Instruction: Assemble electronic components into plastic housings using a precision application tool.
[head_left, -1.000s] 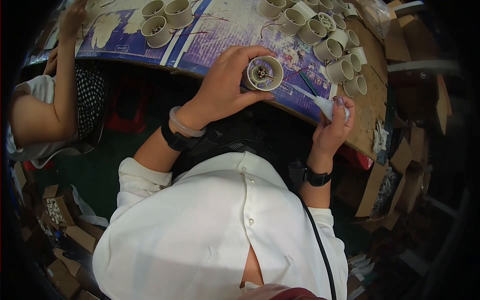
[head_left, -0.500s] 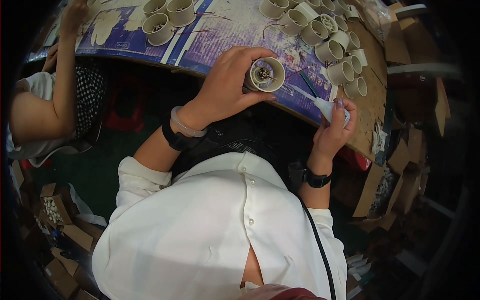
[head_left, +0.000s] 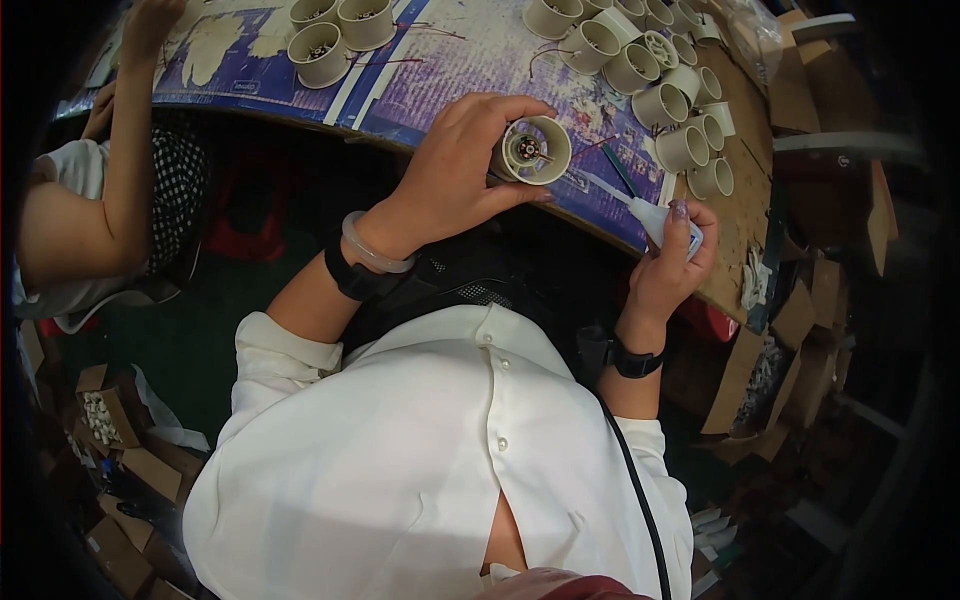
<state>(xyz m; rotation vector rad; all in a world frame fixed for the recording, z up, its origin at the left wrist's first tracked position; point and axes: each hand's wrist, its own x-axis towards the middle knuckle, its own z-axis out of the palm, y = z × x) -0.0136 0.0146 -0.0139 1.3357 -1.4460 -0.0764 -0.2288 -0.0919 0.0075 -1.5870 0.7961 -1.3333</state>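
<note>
A worktable (head_left: 470,75) with a worn purple-and-white covering spans the top, above a dark green floor (head_left: 150,370). Since a second ago, the cream cup (head_left: 546,165) in your left hand (head_left: 455,160) has turned slightly; otherwise your pose is nearly unchanged. Your left fingers and thumb grip the cup from outside, mouth facing you, at the table's near edge. Your right hand (head_left: 672,268) is closed around a white squeeze bottle (head_left: 651,218), its nozzle pointing toward the cup but apart from it. Bare covering stretches beyond, between three cups (head_left: 320,70) at left and a crowded cluster (head_left: 660,105) at right. A co-worker's arm (head_left: 132,180) shows far left; open cardboard boxes (head_left: 745,385) sit low on both sides.
</note>
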